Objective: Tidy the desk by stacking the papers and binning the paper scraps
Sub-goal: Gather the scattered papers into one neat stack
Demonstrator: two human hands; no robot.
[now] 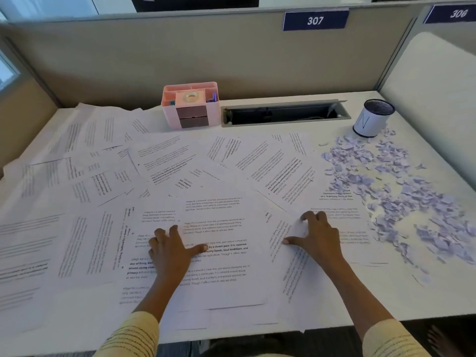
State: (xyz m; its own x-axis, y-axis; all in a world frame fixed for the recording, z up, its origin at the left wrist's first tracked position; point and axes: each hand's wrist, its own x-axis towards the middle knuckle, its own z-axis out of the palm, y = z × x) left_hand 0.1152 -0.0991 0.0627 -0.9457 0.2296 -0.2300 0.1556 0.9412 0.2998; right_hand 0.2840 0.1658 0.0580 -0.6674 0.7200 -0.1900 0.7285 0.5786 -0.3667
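We see printed papers (219, 228) fanned loosely across the whole near and left desk (401, 300), with pale paper scraps (391, 181) heaped at the right. Our left hand (171, 249) and right hand (318, 235) both press flat on sheets, fingers spread, gripping nothing. We judge the sheets light, floppy and slippery, best slid together and lifted by their edges. Far signs read 307 and 306; a cup (372, 118) shows "N"; bold print includes "by a slower pace"
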